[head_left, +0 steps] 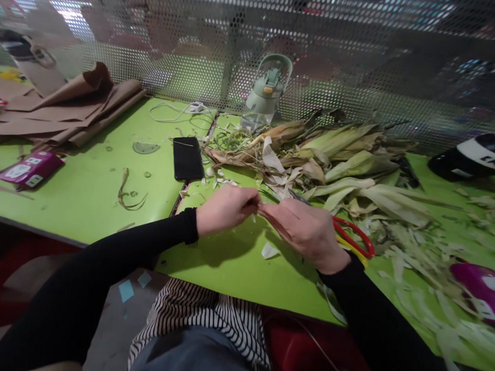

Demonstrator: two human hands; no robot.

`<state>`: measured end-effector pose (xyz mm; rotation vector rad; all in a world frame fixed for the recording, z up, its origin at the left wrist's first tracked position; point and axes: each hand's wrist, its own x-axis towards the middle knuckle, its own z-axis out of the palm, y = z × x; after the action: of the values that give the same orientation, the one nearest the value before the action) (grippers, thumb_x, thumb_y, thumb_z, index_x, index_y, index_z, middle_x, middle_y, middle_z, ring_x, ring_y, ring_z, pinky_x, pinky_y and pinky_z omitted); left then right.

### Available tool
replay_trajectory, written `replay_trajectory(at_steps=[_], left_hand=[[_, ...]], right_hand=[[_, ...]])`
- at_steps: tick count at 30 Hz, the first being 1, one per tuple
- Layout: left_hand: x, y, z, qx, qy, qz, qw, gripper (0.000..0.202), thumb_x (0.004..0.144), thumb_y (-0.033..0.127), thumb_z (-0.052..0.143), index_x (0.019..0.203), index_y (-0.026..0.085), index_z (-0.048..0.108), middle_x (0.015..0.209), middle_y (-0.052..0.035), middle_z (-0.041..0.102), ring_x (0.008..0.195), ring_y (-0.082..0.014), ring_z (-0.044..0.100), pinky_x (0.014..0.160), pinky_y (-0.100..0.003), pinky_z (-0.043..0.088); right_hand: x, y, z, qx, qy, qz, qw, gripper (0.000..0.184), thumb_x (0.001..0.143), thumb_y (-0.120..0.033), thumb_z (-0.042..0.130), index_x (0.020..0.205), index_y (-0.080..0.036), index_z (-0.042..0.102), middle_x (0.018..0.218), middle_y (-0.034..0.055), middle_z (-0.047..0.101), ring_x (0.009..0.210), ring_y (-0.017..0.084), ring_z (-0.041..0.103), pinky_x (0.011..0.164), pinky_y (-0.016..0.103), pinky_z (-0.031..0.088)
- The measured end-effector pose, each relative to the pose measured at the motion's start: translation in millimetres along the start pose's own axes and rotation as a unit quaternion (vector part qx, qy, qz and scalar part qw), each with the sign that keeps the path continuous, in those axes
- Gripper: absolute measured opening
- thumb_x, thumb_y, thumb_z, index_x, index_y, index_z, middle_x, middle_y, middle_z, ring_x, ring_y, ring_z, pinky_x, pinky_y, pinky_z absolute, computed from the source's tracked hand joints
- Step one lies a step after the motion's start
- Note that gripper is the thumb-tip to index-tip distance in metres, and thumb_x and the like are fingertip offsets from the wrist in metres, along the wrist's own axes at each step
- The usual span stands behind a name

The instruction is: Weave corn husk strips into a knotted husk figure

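Note:
Both hands meet above the green table near its front edge, fingertips pinched together. My left hand (230,206) is closed, its thumb and forefinger touching the fingers of my right hand (311,231), also closed. Whatever is pinched between them is too small and hidden to name. Just behind lies a heap of dried and pale green corn husks (349,162). Scissors with red and yellow handles (357,238) rest beside my right wrist. A small white husk scrap (269,251) lies on the table below my right hand.
A black phone (188,159) lies left of the husks, near a pale green bottle (267,94). Brown paper (71,109), a purple power strip (31,170) and a protractor (146,148) are at left. At right are a black bottle (471,155), husk strips (415,256) and another purple strip (479,291).

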<state>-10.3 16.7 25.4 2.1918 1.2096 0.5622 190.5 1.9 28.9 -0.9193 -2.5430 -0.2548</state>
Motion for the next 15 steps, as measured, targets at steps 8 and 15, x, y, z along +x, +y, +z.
replay_trajectory(at_steps=[8,15], left_hand=[[-2.5,-0.9,6.7,-0.076,-0.084,0.025,0.993,0.043,0.086,0.016,0.060,0.127,0.015,0.048,0.093,-0.0065,0.075,0.078,-0.0165,0.065,0.069,-0.026,0.043],[-5.5,0.5,-1.5,-0.322,-0.125,0.062,0.936,0.081,0.088,0.018,0.064,0.154,0.018,0.017,0.075,0.0018,0.062,0.065,-0.0114,0.057,0.063,-0.024,0.043]], right_hand=[[8.4,12.1,-1.8,0.358,-0.148,0.217,0.896,0.032,0.090,-0.049,0.061,0.079,-0.020,0.070,0.071,0.0014,0.064,0.062,0.014,0.049,0.057,0.029,0.034],[8.5,15.3,-5.6,0.518,-0.141,0.310,0.785,0.030,0.081,-0.049,0.071,0.081,-0.019,0.068,0.076,-0.0006,0.062,0.067,0.012,0.050,0.064,0.027,0.038]])
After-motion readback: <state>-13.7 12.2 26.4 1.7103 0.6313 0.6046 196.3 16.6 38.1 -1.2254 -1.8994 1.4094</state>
